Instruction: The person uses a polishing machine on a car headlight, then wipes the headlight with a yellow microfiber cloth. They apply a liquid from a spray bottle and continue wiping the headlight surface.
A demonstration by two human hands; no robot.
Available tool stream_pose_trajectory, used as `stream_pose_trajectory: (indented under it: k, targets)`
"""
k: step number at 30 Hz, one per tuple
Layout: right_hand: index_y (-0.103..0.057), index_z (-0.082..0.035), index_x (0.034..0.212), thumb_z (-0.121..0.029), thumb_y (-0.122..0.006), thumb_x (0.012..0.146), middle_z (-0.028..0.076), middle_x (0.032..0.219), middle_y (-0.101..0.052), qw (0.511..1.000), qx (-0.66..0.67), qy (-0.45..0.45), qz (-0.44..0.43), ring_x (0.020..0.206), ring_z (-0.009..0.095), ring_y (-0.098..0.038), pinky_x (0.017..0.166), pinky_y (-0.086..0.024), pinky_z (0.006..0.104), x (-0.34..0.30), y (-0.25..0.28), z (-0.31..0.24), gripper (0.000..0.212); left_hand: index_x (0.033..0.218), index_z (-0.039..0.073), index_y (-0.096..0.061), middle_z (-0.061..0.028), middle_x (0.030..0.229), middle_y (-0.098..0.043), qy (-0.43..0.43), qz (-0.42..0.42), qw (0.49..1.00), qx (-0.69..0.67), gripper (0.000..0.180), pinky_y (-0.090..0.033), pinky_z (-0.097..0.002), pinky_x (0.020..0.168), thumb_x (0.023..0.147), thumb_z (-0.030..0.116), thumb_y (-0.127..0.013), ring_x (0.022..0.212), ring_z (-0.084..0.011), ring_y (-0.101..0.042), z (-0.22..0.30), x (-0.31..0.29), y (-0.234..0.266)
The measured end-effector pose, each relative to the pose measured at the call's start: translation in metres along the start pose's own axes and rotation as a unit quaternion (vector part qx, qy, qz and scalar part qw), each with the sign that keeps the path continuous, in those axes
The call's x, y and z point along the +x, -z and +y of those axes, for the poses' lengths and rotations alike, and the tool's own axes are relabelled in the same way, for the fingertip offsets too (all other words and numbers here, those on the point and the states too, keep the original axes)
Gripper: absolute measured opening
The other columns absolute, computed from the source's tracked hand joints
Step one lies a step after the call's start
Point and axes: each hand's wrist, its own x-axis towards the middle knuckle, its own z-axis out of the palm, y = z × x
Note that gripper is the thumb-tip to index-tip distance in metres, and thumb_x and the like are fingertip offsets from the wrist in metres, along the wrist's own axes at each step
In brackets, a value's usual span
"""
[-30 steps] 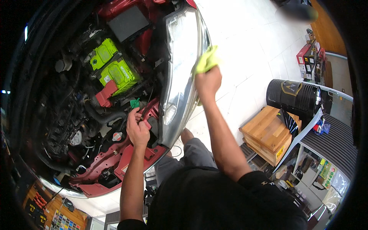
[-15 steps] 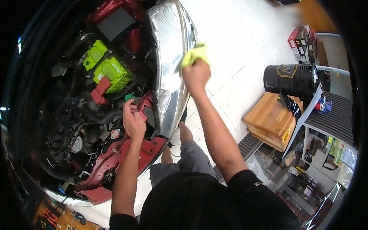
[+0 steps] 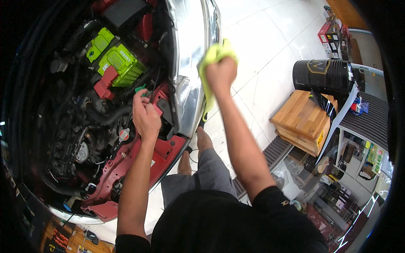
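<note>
My right hand [image 3: 222, 76] is closed round a yellow-green cloth [image 3: 207, 63], at the outer edge of the car's clear headlight [image 3: 187, 84]. One end of the cloth hangs down beside the lamp. Inside the open engine bay, my left hand [image 3: 146, 117] has its fingers curled at the red front panel behind the headlight. A small pinkish-red piece [image 3: 157, 109] shows against its thumb side, and a green piece [image 3: 139, 89] lies by its fingertips. What the left fingers close on is hidden.
A bright green battery [image 3: 120, 63] with a red cover sits in the engine bay. Near my left forearm is a radiator cap [image 3: 123, 135]. To the right, a black drum [image 3: 322, 78] and a wooden box [image 3: 301, 118] stand past the white tiled floor [image 3: 261, 55].
My right hand and the cloth have moved slightly toward the outer side of the headlight, and more cloth hangs down. The whole view has shifted a little; my left hand keeps its place.
</note>
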Motion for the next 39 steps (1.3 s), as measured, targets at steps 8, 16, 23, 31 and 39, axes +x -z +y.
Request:
stream_pose_trajectory:
  k: [8,16,23,31,39]
  targets:
    - [-0.075,-0.003,0.1,-0.018,-0.061,0.085,0.021,0.09,-0.073,0.985,0.172,-0.006,0.012,0.086,0.042,-0.07,0.081,-0.054,0.0478,-0.075,-0.007,0.027,0.025,0.126,0.005,-0.06,-0.0147,0.094,-0.062,0.014,-0.002,1.0,0.012,0.043,-0.048,-0.0417,0.084,0.086,0.006,-0.046,0.087,-0.0305,-0.061,0.0,0.0,0.003]
    - [-0.066,0.001,0.075,-0.014,-0.055,0.079,0.025,0.082,-0.069,0.999,0.04,0.03,0.008,0.081,0.044,-0.068,0.075,-0.052,0.0518,0.006,-0.004,0.011,0.019,0.126,0.006,-0.059,-0.0157,0.096,-0.062,0.002,-0.015,1.0,-0.008,0.042,-0.048,-0.0439,0.083,0.086,0.006,-0.048,0.086,-0.0326,-0.06,-0.001,0.0,-0.003]
    - [-0.065,0.001,0.076,-0.014,-0.054,0.079,0.023,0.076,-0.069,0.998,0.022,0.054,0.017,0.074,0.042,-0.067,0.07,-0.052,0.0497,0.016,0.002,-0.009,0.019,0.126,0.004,-0.059,-0.0163,0.096,-0.062,-0.011,-0.01,1.0,0.005,0.042,-0.048,-0.0448,0.084,0.085,0.007,-0.047,0.087,-0.0329,-0.06,-0.002,0.001,-0.003]
    - [-0.073,-0.002,0.099,-0.009,-0.059,0.079,0.022,0.086,-0.072,0.993,0.109,0.043,0.019,0.085,0.042,-0.069,0.078,-0.054,0.0502,-0.095,-0.003,0.037,0.026,0.127,0.006,-0.059,-0.0159,0.096,-0.062,0.003,0.003,1.0,0.013,0.044,-0.048,-0.0445,0.084,0.084,0.006,-0.046,0.087,-0.032,-0.06,-0.006,0.001,0.004]
    - [-0.064,0.002,0.075,-0.014,-0.055,0.079,0.024,0.073,-0.067,0.997,0.066,0.039,0.011,0.069,0.041,-0.066,0.066,-0.052,0.0475,-0.023,-0.006,0.021,0.019,0.126,0.006,-0.059,-0.0159,0.095,-0.062,-0.002,-0.01,1.0,0.002,0.042,-0.048,-0.0419,0.083,0.085,0.005,-0.047,0.085,-0.031,-0.06,-0.003,0.003,-0.003]
